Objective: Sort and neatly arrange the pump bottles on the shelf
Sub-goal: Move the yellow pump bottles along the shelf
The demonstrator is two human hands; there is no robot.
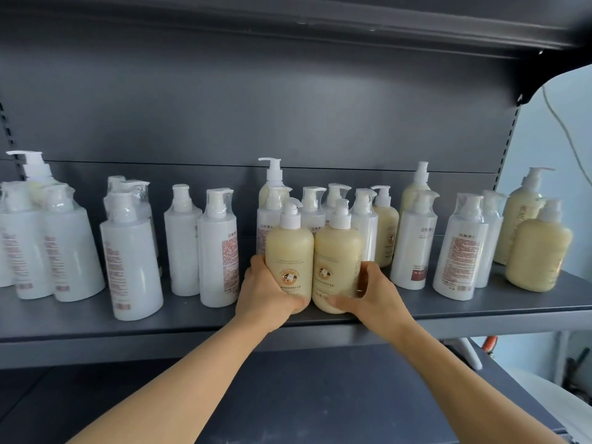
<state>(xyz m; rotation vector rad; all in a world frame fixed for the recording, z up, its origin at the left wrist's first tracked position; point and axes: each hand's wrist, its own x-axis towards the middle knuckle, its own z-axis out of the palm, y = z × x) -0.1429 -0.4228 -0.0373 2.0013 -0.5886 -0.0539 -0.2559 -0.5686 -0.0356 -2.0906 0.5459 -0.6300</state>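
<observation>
The left hand (267,288) and right hand (373,291) are each curled round a cream pump bottle (290,251), (336,267), held side by side, touching, on the shelf (192,322).

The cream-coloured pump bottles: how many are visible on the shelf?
7: two at the front, held by the left hand and right hand; three behind, at; two far right. Others may be hidden.

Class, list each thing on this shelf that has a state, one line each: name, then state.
Left cream bottle: upright, gripped by left hand.
Right cream bottle: upright, touching the left one, gripped by right hand.
White bottles: upright, pumps shrink-wrapped.
Far-right cream bottle: upright, untouched.
Shelf: unsorted, colours mixed.
</observation>
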